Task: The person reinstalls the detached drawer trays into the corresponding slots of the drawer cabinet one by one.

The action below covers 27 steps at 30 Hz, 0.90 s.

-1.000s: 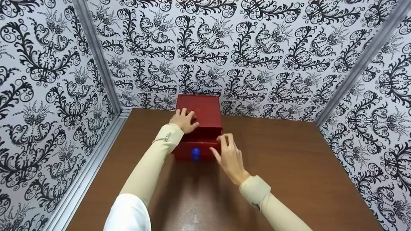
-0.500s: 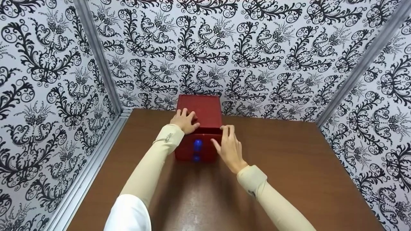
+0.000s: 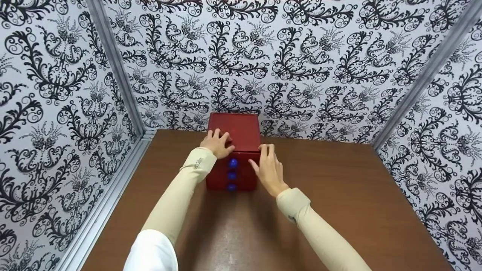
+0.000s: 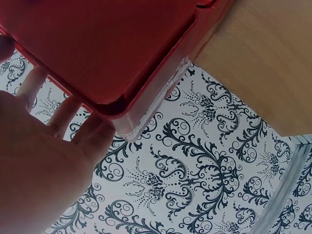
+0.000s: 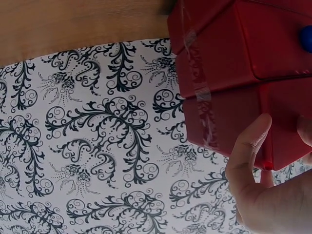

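Note:
A red box of stacked drawers point(image 3: 241, 171) stands on the table against the back wall, with three round blue knobs down its front. My left hand point(image 3: 217, 144) rests over the left front part of the box's top, fingers spread; in the left wrist view its fingertips point(image 4: 97, 134) meet the red rim. At the upper right front corner is my right hand point(image 3: 269, 169), thumb toward the front of the top drawer point(image 5: 292, 117) and fingers by its side. The top drawer's front sits nearly flush below the box's top.
The brown wooden table point(image 3: 331, 195) spreads in front and to both sides. Patterned walls point(image 3: 301, 67) enclose it at the back and sides, with grey metal posts point(image 3: 113, 67) at the corners. Clear tape point(image 5: 202, 92) runs along the box's side.
The top drawer has slid back into the box under my right hand, which moved forward and up with it. All three blue knobs now line up. My left hand stayed on the box.

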Available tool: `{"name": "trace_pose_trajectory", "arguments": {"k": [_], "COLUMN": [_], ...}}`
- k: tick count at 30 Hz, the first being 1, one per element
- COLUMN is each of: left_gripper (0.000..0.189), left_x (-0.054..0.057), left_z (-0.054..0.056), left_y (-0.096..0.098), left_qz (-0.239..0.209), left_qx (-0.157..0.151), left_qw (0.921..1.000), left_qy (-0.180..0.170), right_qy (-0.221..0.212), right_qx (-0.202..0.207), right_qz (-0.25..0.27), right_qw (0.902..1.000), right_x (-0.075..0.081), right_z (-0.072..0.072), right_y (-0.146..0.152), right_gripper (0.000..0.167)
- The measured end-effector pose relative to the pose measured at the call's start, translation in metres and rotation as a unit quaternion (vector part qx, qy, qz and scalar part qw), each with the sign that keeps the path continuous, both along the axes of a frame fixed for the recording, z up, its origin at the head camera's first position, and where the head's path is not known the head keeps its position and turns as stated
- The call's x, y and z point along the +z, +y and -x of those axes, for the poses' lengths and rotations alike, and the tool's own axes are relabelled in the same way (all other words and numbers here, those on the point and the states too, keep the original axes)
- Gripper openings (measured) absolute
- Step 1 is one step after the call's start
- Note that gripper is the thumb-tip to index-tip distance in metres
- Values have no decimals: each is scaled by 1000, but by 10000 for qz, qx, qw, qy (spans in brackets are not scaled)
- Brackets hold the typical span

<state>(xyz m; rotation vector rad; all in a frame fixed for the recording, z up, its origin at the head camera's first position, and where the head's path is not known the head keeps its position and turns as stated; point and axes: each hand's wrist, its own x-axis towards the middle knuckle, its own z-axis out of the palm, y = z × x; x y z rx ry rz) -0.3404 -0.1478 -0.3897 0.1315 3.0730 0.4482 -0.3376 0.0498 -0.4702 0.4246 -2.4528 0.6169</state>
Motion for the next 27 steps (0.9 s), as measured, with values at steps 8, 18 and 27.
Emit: {"name": "trace_pose_trajectory", "arguments": {"k": [8,18,27], "left_gripper": [42,44,44], "left_x": [-3,-1,-5], "left_z": [1,5,1], "left_y": [0,1,1], "left_qz": [0,132,-10], "left_qx": [-38,-97,-99], "left_qw": [10000,9999,9990], "left_qy": [6,-38,447], "right_qy": [-110,-242,-419], "right_qx": [-36,101,515], "right_qz": [-41,152,512], "right_qw": [9999,9995,9965], "right_x": [1,4,3], "right_z": [6,13,14], "right_y": [0,3,11], "right_gripper": [47,46,39]}}
